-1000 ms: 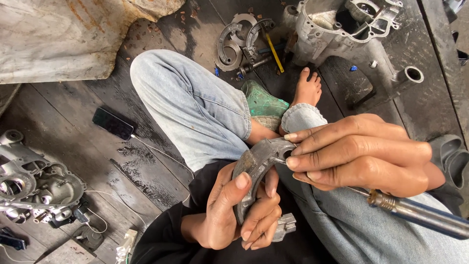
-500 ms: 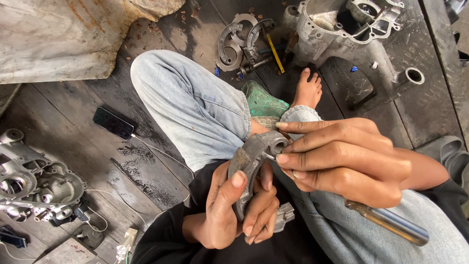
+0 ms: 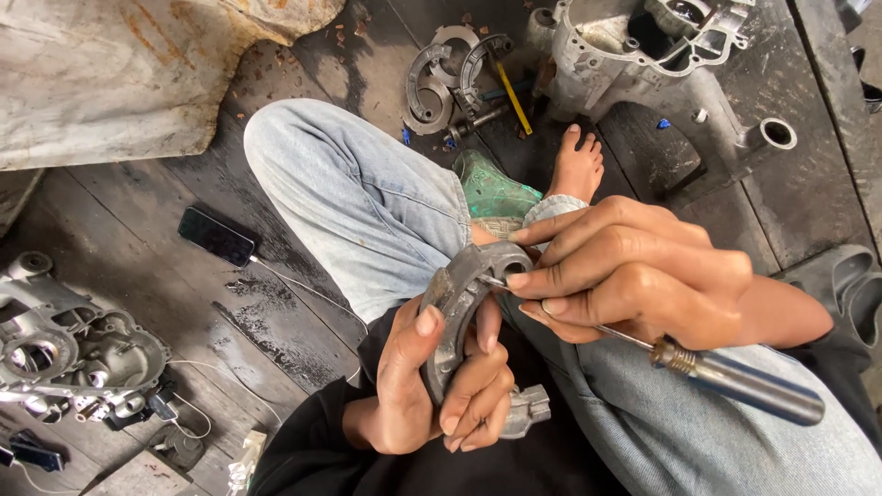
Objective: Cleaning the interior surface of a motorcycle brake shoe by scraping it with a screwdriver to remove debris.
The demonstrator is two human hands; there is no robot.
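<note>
My left hand [image 3: 432, 386] grips a curved grey metal brake shoe [image 3: 455, 303] upright above my lap, thumb along its outer edge. My right hand [image 3: 634, 271] holds a screwdriver [image 3: 735, 381] with a dark blue handle; its thin shaft runs under my fingers and the tip touches the upper end of the brake shoe near its round eye. The fingers of my right hand rest against that end. I sit cross-legged in light jeans, one bare foot [image 3: 577, 165] showing ahead.
A large grey engine casing [image 3: 661, 55] lies at the top right. Two more brake shoes [image 3: 450, 78] and a yellow-handled tool [image 3: 513, 96] lie on the dark wooden floor. A phone [image 3: 216, 236] with a white cable and another engine part [image 3: 64, 354] are at left.
My right hand has slid left and up along the brake shoe, and the screwdriver now lies flatter. The left hand keeps the same grip.
</note>
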